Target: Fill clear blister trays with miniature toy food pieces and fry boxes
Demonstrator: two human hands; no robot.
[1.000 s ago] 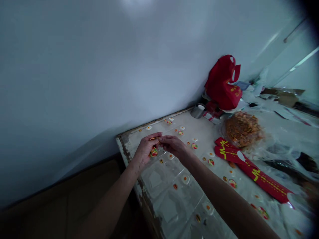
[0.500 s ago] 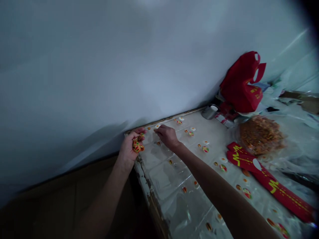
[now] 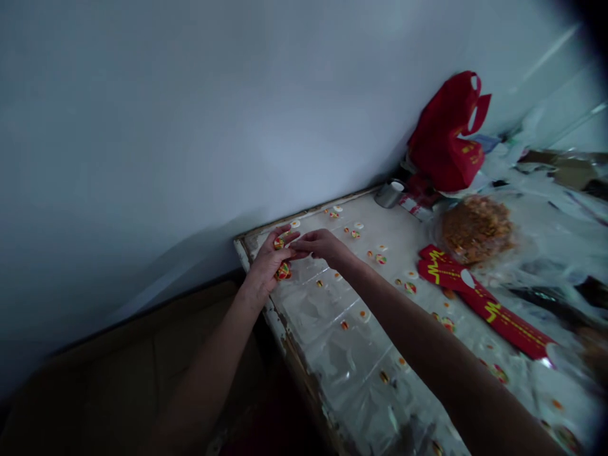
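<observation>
Small round red, yellow and green pieces (image 3: 283, 271) in the left hand (image 3: 261, 269), over the table's corner

The left hand is partly curled, cradling several of these pieces: some show below the thumb, another by the raised fingers. The right hand (image 3: 327, 244) meets it, thumb and fingers drawn narrowly together at the left thumb; whether anything sits in that pinch cannot be told.

Both hands are above a worn white table (image 3: 365, 214) with a chipped wooden edge, set against a plain pale wall (image 3: 190, 126). Clear, glossy plastic sheets (image 3: 308, 307) lie across it, dotted with small white egg-shaped pieces with orange centres (image 3: 295, 223), small brown-and-orange burger-like pieces (image 3: 344, 325) and further round multicoloured ones.

To the right lie long red strips with yellow zigzags (image 3: 494, 310), beside a clear plastic bag of orange-brown pieces (image 3: 476, 229). Farther back, a grey metal can (image 3: 389, 194) stands near a red bag with looped handles (image 3: 446, 139).
</observation>
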